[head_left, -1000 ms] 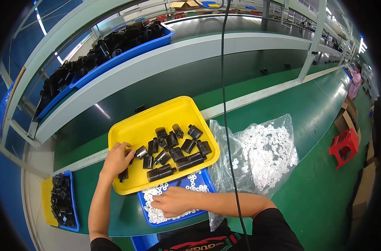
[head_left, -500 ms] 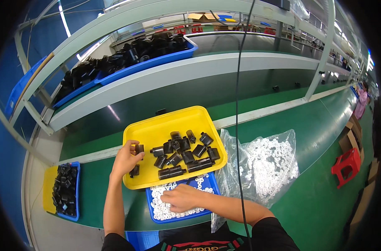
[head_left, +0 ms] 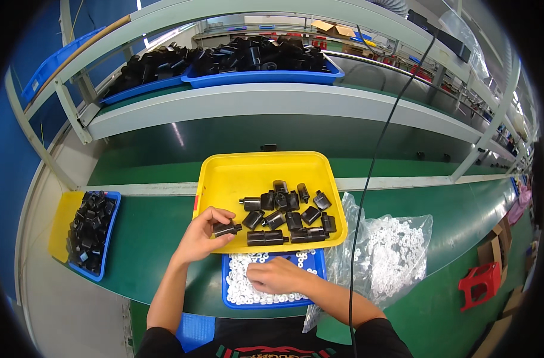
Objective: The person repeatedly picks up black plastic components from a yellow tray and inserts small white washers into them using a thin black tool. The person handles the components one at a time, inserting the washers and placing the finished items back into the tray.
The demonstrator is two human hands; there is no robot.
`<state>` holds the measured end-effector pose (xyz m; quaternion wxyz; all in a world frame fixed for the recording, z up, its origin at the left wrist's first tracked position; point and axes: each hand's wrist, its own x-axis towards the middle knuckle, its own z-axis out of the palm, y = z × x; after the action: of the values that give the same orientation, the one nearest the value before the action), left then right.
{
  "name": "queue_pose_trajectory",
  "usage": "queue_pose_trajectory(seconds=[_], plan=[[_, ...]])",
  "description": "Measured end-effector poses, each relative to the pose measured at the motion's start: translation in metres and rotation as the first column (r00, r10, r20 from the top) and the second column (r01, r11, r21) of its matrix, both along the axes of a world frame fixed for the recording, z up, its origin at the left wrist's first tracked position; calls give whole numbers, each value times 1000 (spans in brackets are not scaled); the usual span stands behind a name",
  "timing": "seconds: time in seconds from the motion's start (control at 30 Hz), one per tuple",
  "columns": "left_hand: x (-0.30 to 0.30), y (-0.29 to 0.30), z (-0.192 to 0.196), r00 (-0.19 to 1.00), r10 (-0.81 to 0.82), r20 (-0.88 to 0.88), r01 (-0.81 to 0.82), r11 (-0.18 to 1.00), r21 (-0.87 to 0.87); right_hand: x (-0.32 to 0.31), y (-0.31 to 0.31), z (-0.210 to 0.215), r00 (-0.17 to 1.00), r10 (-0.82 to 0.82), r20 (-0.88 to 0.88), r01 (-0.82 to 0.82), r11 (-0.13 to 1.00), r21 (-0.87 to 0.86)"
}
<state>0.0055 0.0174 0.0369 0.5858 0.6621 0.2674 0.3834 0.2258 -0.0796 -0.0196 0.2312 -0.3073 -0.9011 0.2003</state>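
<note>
My left hand (head_left: 199, 237) grips a small black bottle (head_left: 225, 228) between thumb and fingers, its narrow neck pointing right. It is held over the lower left corner of a yellow tray (head_left: 254, 164), where several similar black bottles (head_left: 293, 221) lie, mostly on their sides. Just below, a blue tray (head_left: 226, 296) of small white rings (head_left: 239, 291) sits against the yellow tray's near edge. My right hand (head_left: 276, 275) is down among the rings, fingers curled together. Whatever it may pinch is hidden.
A clear plastic bag (head_left: 397, 250) of white rings lies at the right. Far left stands a blue bin (head_left: 112, 238) of black parts. Blue trays (head_left: 266, 77) heaped with black parts fill the shelf above. A black cable (head_left: 373, 161) hangs across the view. A red stool (head_left: 481, 283) stands on the floor.
The view has turned, shifting the scene. In my left hand, a bottle held upright before now lies sideways, closer to the yellow tray's near edge. My right hand stays among the rings.
</note>
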Motion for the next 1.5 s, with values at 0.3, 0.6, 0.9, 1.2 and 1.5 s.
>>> queue_pose_trajectory(seconds=[0.3, 0.6, 0.9, 1.2, 1.5], plan=[[9, -4, -1, 992, -121, 41, 123, 991, -49, -3, -2, 10, 1000, 4, -27, -3, 999, 54], [6, -8, -19, 905, -223, 362, 319, 920, -230, -3, 6, 2, 996, -57, -66, 63, 995, 84], [2, -6, -39, 780, -141, 610, 332, 919, -213, 1, 11, 0, 984, -91, -150, 101, 993, 61], [5, -12, -26, 937, -27, 348, 128, 955, -268, 2, 14, -1, 970, -138, -200, 158, 984, 84], [7, -13, -35, 926, -75, 369, 145, 975, -167, 2, 10, 6, 981, -185, 66, 168, 965, 203]])
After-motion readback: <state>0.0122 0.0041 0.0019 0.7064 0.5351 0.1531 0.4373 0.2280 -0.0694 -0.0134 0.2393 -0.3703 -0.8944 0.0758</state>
